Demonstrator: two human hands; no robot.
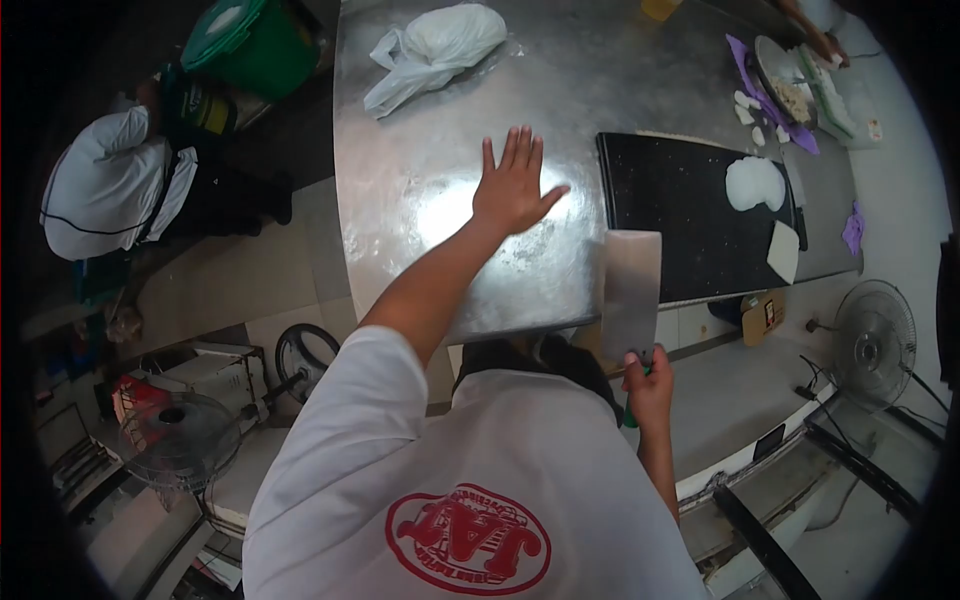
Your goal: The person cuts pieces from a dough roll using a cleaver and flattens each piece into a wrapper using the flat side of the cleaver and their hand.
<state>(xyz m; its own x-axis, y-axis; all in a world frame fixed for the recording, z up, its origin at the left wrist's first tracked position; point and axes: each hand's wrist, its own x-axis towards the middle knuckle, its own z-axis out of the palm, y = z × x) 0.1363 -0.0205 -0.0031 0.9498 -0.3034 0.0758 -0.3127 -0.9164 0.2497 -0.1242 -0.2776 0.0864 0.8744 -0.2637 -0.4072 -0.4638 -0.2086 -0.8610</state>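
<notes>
My left hand [513,190] lies flat on the metal table [400,180], fingers spread, with nothing in it. Below the front edge of the table, my right hand [649,385] is wrapped round the green handle of a cleaver [632,290]. The wide blade points away from me and overlaps the near left corner of a black board [670,200]. On that board are a round white piece [755,184] and a flat white piece [783,252] at its right side. A white plastic bag [440,45], full and knotted, sits at the far left of the table.
A person [110,185] in white bends over at the left, near a green bin [245,50]. At the far right are a bowl [782,85], white scraps, purple plastic [853,228] and another person's arm [815,35]. Fans [872,345] stand low on both sides.
</notes>
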